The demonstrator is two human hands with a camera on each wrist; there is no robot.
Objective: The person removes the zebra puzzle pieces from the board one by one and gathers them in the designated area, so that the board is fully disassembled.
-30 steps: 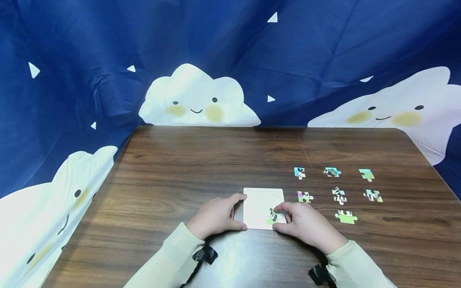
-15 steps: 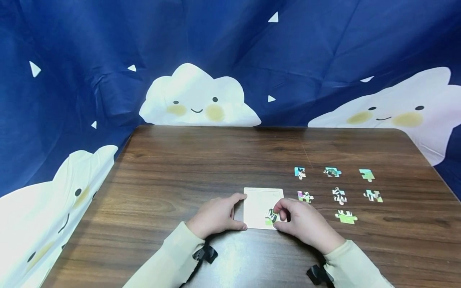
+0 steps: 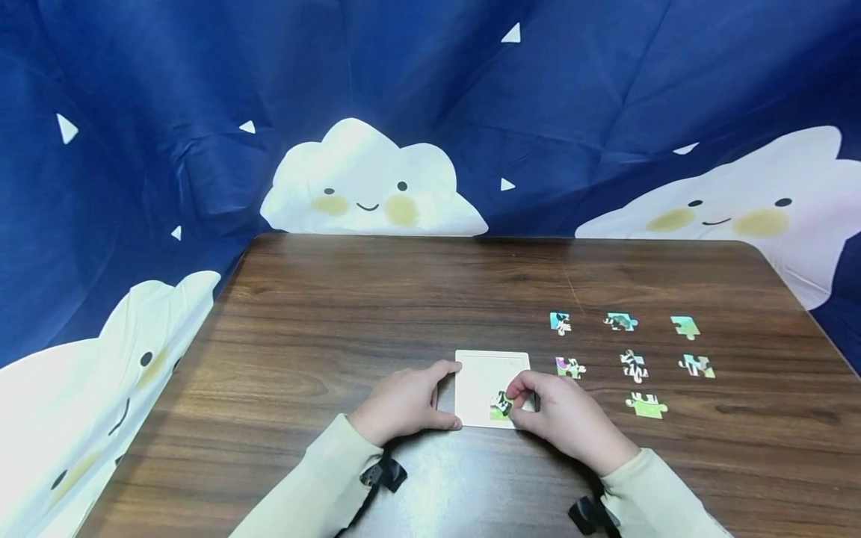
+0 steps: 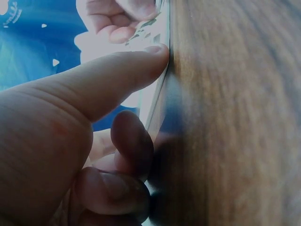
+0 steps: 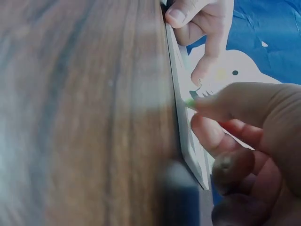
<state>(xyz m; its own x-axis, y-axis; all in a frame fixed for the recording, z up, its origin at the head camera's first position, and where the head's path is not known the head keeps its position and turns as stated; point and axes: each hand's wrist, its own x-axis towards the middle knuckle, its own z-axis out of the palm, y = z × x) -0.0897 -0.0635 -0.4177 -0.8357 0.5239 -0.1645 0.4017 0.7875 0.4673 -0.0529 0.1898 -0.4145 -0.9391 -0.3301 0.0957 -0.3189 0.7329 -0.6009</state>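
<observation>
A white square puzzle board lies on the table between both hands. My left hand rests at its left side, thumb at the near corner and index finger higher up the edge. In the left wrist view the thumb lies along the board's rim, the other fingers bent below it. My right hand pinches a green, black and white puzzle piece between thumb and index finger, low over the board's near right part. Its fingertips hide the piece's right side.
Several loose puzzle pieces lie in rows right of the board, among them a blue one, a green one and a pink-and-green one. A blue cloud-patterned curtain hangs behind the brown table.
My right hand has moved the pinched puzzle piece slightly left over the board, its fingers drawing closer round it. The left hand and the loose pieces stay where they were.
</observation>
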